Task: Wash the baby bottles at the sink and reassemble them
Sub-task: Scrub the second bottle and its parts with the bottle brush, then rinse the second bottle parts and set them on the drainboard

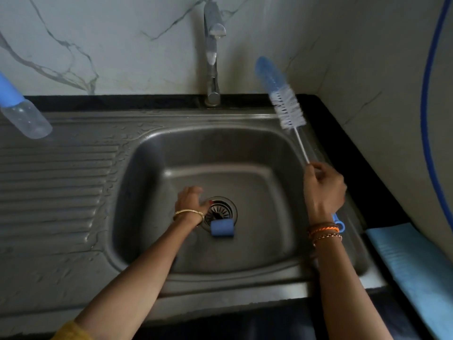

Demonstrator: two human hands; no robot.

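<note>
While one baby bottle (24, 111) lies tilted on the upper left of the steel drainboard (56, 182), its clear rounded body pointing towards the basin and a blue part at its far end running out of view, a single blue cap (222, 227), a short smooth cylinder, lies on its side in the sink (259, 202), touching the near edge of the round slotted drain (220, 209). The left hand (192, 201) reaches down just beside that drain, fingers curled low against the basin floor; whether they pinch something there I cannot tell, as that spot is blurred. The right hand (323, 187) grips one bottle brush (284, 99) by its thin white wire stem, fingers clamped round it, with the blue looped handle end poking out below the wrist; the brush head slants up and left, white bristles nearer the hand and a blue spongy tip beyond. One chrome tap (212, 52) stands behind the basin against the veined marble wall (98, 33). One ridged blue cloth (411, 263) lies on the dark counter (343, 138) to the right.
</note>
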